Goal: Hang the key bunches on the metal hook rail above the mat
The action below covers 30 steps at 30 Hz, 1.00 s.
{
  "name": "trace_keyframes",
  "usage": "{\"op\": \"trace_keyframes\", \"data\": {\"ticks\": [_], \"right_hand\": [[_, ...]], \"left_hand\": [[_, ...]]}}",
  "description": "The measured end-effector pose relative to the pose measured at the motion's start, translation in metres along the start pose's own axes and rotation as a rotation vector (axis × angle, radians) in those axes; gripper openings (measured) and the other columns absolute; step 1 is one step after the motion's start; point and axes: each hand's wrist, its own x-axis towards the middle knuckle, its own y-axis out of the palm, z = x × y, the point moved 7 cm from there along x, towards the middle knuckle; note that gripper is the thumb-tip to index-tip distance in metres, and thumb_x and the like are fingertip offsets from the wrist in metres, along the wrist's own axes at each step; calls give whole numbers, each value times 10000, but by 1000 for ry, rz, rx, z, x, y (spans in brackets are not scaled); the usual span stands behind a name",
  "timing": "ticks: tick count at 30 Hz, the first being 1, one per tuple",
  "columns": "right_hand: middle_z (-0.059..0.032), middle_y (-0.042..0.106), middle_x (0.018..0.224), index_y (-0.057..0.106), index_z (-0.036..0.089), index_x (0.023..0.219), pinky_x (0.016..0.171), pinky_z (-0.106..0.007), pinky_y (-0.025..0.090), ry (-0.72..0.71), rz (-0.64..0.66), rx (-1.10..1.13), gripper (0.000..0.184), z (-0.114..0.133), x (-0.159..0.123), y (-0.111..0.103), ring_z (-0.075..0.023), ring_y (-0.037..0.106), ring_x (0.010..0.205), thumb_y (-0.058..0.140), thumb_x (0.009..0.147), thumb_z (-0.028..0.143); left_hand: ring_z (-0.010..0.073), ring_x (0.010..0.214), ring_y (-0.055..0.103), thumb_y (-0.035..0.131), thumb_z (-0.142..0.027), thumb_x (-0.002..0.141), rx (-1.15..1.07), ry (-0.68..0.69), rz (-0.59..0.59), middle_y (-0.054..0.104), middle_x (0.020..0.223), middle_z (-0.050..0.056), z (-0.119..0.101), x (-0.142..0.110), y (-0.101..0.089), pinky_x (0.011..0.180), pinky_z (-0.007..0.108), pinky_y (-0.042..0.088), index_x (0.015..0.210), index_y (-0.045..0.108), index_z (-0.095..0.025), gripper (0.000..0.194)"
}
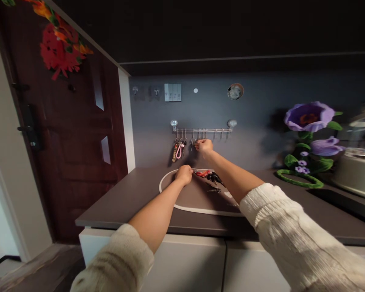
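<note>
My right hand point(204, 147) pinches its fingers together at a key point(194, 142) hanging from the metal hook rail point(202, 130); I can't tell if they grip it. My left hand point(184, 174), fingers curled, sits on the bench point(115, 198) just beside a red-and-black keychain point(208, 175).

The right hand point(204, 147) was up at the hook rail point(201, 130), with the hung key bunches point(179, 149) just to its left blocking that side. The hooks point(222, 134) toward the rail's right end carried nothing and left a passage. The left hand point(184, 174) was near the back edge of the surface point(115, 198), just beside the red and black key fobs point(208, 176), which lay in its way rightward. The wall point(249, 101) ran open between the rail and the artificial flower point(308, 117) at the right.
</note>
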Motion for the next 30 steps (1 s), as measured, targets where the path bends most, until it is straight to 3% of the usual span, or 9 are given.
{"op": "trace_keyframes", "data": {"ticks": [2, 8, 18, 30], "right_hand": [[14, 510, 509, 480, 159, 558, 532, -207, 448, 70, -30, 66, 159, 2, -10, -4, -76, 489, 459, 442, 673, 57], [7, 533, 564, 506, 139, 610, 502, -174, 418, 91, 68, 101, 170, 13, -36, -10, -52, 490, 475, 450, 757, 76], [-33, 614, 658, 530, 133, 739, 500, -146, 415, 164, 161, 79, 94, -11, -73, -41, -47, 534, 522, 473, 812, 113], [-4, 585, 626, 565, 128, 715, 494, -171, 367, 52, 315, -148, 47, -29, -102, -67, -56, 481, 509, 545, 751, 150]], "left_hand": [[152, 697, 567, 486, -208, 779, -1, 11, 2, 653, 746, 67, 0, 0, 0, 699, 257, 414, 716, 643, -158, 177], [149, 700, 557, 493, -180, 759, 19, 59, 1, 643, 726, 59, 0, 3, 1, 713, 251, 410, 686, 631, -157, 157], [154, 716, 557, 517, -151, 744, 49, 109, 25, 656, 767, 71, -11, -5, -5, 736, 260, 415, 749, 660, -143, 143], [139, 718, 554, 515, -145, 743, -5, 309, 109, 652, 781, 48, -27, -13, 2, 723, 257, 426, 832, 655, -127, 167]]}}
